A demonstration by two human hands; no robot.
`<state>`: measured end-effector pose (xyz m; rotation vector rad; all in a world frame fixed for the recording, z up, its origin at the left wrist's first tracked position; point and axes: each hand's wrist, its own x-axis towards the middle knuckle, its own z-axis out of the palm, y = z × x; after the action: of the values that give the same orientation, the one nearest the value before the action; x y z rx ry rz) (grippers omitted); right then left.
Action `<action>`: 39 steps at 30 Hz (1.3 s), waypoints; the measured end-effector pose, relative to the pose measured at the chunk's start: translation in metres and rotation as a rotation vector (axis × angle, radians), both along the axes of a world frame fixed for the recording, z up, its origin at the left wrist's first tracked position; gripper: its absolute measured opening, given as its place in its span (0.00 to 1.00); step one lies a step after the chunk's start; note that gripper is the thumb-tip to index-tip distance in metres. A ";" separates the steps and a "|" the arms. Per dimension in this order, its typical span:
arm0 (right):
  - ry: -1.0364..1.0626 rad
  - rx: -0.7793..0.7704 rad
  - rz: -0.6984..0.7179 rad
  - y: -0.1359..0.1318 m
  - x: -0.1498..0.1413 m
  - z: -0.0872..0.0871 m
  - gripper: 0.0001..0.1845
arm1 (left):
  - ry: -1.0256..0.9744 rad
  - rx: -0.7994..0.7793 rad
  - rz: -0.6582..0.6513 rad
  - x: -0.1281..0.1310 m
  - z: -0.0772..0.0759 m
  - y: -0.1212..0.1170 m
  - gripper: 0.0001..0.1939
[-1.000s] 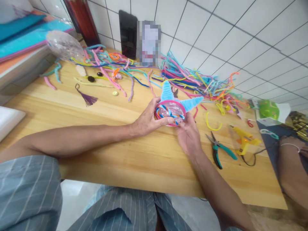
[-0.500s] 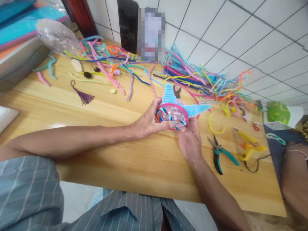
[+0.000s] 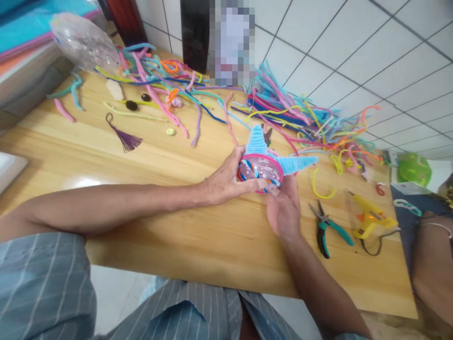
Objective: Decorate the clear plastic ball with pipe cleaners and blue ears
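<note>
Both hands hold a small craft piece (image 3: 266, 166), a clear rounded body with a pink rim and a twisted orange, blue and white trim. Two light blue ribbed points, wound like pipe cleaners, stick out from it, one upward and one to the right. My left hand (image 3: 230, 179) grips its left side, the thumb lying across the front. My right hand (image 3: 285, 208) supports it from the lower right, its thumb at the bottom edge and its other fingers mostly hidden behind.
Loose pipe cleaners (image 3: 283, 111) lie along the wall. To the right are pliers (image 3: 327, 229), a yellow glue gun (image 3: 373, 217) with a cord, and a curved yellow piece (image 3: 320, 189). A purple tassel (image 3: 125, 137) lies left. Another person's arm (image 3: 433, 264) shows at the right edge.
The view has shifted slightly, so most of the table's contents sit a little further right. My hands keep the same hold on the craft piece.
</note>
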<state>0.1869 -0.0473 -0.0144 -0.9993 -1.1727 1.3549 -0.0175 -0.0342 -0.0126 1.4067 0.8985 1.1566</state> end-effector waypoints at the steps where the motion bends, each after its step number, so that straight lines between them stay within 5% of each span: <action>1: 0.009 -0.002 0.008 0.000 0.000 -0.001 0.27 | 0.004 -0.014 0.004 0.000 0.001 0.000 0.39; 10: 0.047 0.048 0.021 0.006 0.001 -0.015 0.31 | 0.046 -0.097 0.137 0.003 0.000 0.000 0.39; 30: 0.068 0.041 0.004 0.006 0.002 -0.015 0.34 | 0.013 -0.056 0.128 0.003 -0.005 0.001 0.38; 39: 0.077 0.033 -0.016 0.004 0.000 -0.010 0.32 | 0.033 -0.003 0.125 0.003 -0.011 0.000 0.52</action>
<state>0.1865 -0.0436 -0.0249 -0.9233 -1.1244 1.3452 -0.0148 -0.0346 -0.0232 1.3869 1.0235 1.2280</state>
